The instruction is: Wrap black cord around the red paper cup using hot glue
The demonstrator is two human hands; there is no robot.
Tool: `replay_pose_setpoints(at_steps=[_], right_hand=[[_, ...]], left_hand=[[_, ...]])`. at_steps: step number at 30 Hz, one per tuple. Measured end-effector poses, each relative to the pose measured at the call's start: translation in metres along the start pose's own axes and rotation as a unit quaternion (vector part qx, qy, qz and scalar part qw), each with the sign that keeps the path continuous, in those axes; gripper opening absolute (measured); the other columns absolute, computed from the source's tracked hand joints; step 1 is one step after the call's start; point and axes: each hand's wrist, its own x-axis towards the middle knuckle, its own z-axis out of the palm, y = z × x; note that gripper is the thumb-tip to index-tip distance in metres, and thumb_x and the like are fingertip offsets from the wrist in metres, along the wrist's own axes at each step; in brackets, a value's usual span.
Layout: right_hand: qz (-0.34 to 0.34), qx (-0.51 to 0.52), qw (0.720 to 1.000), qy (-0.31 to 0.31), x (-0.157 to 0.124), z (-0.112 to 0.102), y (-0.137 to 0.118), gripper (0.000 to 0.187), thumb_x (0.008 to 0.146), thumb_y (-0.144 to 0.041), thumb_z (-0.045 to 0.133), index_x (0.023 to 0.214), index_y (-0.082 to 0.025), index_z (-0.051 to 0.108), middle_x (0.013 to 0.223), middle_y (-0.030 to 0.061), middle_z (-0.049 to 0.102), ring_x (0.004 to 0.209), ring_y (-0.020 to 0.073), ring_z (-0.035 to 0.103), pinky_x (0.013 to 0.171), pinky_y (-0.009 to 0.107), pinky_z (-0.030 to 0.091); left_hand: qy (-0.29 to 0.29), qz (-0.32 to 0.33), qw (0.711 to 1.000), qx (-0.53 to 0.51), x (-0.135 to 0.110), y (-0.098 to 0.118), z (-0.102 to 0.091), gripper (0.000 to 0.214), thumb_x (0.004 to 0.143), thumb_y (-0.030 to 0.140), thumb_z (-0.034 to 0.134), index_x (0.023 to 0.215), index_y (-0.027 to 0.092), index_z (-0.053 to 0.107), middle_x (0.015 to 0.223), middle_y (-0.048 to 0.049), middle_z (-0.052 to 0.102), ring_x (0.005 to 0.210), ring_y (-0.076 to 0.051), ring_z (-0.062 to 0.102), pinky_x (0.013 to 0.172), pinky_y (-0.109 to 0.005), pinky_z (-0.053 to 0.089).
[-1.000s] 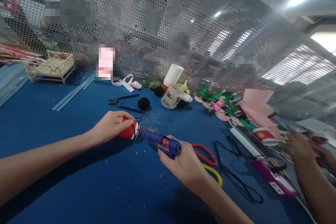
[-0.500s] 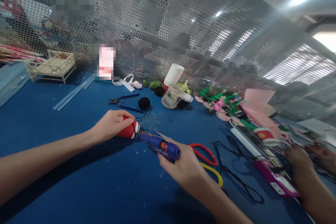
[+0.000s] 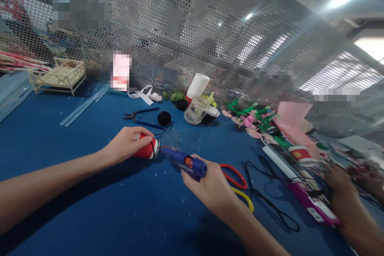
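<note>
Red paper cup (image 3: 147, 150) is on its side, just above or on the worktop (image 3: 120, 212), can't tell which; white rim end points at my right hand. Black cord (image 3: 154, 149) goes round it near the rim. My left grip (image 3: 130, 144) is closed round the cup body, thumb on the near side, fingers over the top. My right grip (image 3: 211, 186) is wrapped round a blue glue gun (image 3: 181, 160), nozzle aimed at the rim. Tip is right at the cord; can't tell if it's touching. Trigger is hidden from this view.

Just beyond the cup: ball of black yarn (image 3: 164, 119), a strand trailing toward the cup. Pliers (image 3: 147, 110) with blue handles lie next to it, spread. Red loop handle (image 3: 235, 176) and yellow loop handle (image 3: 247, 200) show from behind my right hand.

Further back: clear plastic cup (image 3: 193, 115), tilted stack of white cups (image 3: 198, 85), green yarn (image 3: 178, 97). Purple box (image 3: 315, 204) sits off to the right, near a co-worker's hand (image 3: 339, 180), which is blurred. Perforated screen (image 3: 168, 44) stands behind everything.
</note>
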Motion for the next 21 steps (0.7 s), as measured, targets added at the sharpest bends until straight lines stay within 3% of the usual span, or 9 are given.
replay_pose_setpoints(at_steps=[9,21], right_hand=[[0.034,0.026,0.999,-0.014,0.0055,0.0005,0.0013,0.014,0.069,-0.018,0.043,0.056,-0.019,0.037,0.05,-0.0047,0.039,0.043,0.0075,0.034,0.043,0.02,0.029],[0.063,0.038,0.997,-0.028,0.0041,-0.0017,0.0001,0.012,0.069,-0.02,0.042,0.057,-0.018,0.038,0.051,-0.0046,0.039,0.043,0.0071,0.033,0.041,0.02,0.03]], left_hand=[[0.002,0.044,0.999,0.032,-0.0026,0.0001,0.0006,0.031,0.068,0.04,0.048,0.079,0.014,0.062,0.072,-0.004,0.066,0.067,-0.017,0.056,0.058,-0.024,0.041],[-0.005,0.055,0.998,0.032,-0.0047,0.0013,0.0014,0.029,0.07,0.038,0.048,0.079,0.015,0.062,0.073,-0.004,0.065,0.067,-0.017,0.056,0.06,-0.024,0.041]])
